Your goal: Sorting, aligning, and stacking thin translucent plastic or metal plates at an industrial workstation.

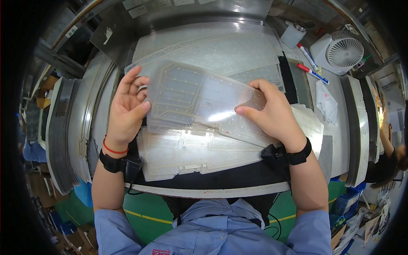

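A clear plastic sheet (178, 95) with printed lines and rows of small dots is held up over the bench, tilted slightly. My right hand (272, 108) pinches its right end, thumb on top. At the sheet's left edge is my left hand (128, 106), fingers apart and curled, the thumb near or touching the edge; whether it bears any weight I cannot tell. Below lies a fanned pile of similar clear sheets (170, 157) on a black mat (221, 182). Farther back, more translucent sheets (199, 46) overlap one another.
Stacks of flat plates stand at the left (63, 136) and right (357, 123). At the back right are a small white fan (340, 53), a white bottle (293, 35), two markers (312, 73) and a crumpled white cloth (326, 102). A metal panel (191, 12) rises behind.
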### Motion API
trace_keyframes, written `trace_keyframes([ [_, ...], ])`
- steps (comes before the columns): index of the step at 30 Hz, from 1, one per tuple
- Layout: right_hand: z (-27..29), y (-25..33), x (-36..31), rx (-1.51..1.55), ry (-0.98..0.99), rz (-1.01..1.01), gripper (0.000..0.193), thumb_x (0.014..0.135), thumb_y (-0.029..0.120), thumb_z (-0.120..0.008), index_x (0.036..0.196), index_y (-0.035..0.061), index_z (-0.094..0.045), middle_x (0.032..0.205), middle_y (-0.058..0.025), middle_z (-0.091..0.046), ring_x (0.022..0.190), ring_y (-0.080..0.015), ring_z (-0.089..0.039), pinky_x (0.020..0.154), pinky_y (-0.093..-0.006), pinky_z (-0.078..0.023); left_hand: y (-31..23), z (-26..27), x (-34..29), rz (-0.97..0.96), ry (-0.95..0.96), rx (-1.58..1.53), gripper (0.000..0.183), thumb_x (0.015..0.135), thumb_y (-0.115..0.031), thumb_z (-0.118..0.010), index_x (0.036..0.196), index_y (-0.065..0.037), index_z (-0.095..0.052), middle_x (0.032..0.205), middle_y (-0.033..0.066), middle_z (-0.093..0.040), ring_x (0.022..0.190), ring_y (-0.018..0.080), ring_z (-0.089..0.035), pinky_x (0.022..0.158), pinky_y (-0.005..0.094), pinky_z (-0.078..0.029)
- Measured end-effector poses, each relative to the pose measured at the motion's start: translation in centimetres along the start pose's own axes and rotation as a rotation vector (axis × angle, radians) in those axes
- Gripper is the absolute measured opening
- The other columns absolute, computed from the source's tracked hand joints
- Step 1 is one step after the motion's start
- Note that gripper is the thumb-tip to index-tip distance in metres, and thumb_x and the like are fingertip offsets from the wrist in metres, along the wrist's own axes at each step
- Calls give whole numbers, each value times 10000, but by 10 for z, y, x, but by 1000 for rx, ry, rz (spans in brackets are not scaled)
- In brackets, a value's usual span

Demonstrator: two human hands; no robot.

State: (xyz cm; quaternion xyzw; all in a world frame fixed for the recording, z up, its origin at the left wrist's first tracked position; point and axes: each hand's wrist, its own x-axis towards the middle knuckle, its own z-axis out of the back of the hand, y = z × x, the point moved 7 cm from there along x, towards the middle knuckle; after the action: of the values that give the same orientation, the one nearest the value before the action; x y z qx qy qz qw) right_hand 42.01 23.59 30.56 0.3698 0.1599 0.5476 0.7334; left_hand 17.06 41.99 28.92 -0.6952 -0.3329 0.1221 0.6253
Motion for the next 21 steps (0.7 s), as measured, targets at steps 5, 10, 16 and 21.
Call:
trace_keyframes([
  [5,1,7,-3,-48,-28,69,451,722,215,-842,1078,41,-626,1032,-123,-646,1023,-296,-573,937,-385,-408,-2,-3,4,87,-26,-60,631,968,-74,-585,1525,-19,-294,1391,95,-492,1095,127,-558,965,268,-461],
  [10,1,13,-4,-87,-32,113,484,709,203,-856,1097,32,-623,1025,-121,-625,986,-275,-576,881,-357,-460,20,-6,-9,316,80,125,423,1040,-197,-529,1403,6,-455,1241,82,-627,1082,116,-589,952,269,-464],
  [16,0,16,-4,-55,-18,172,497,730,229,-833,1143,37,-634,1056,-117,-639,1052,-317,-554,969,-419,-388,14,-14,-7,289,62,151,334,1037,-230,-556,1260,19,-565,1136,64,-673,1012,111,-615,906,268,-490],
  [21,10,30,-9,-125,-133,300,512,762,246,-810,1193,35,-631,1146,-132,-628,1083,-335,-551,978,-425,-396,2,-4,-7,268,6,134,335,1025,-222,-576,1255,22,-567,1139,78,-679,1018,123,-630,910,271,-498],
])
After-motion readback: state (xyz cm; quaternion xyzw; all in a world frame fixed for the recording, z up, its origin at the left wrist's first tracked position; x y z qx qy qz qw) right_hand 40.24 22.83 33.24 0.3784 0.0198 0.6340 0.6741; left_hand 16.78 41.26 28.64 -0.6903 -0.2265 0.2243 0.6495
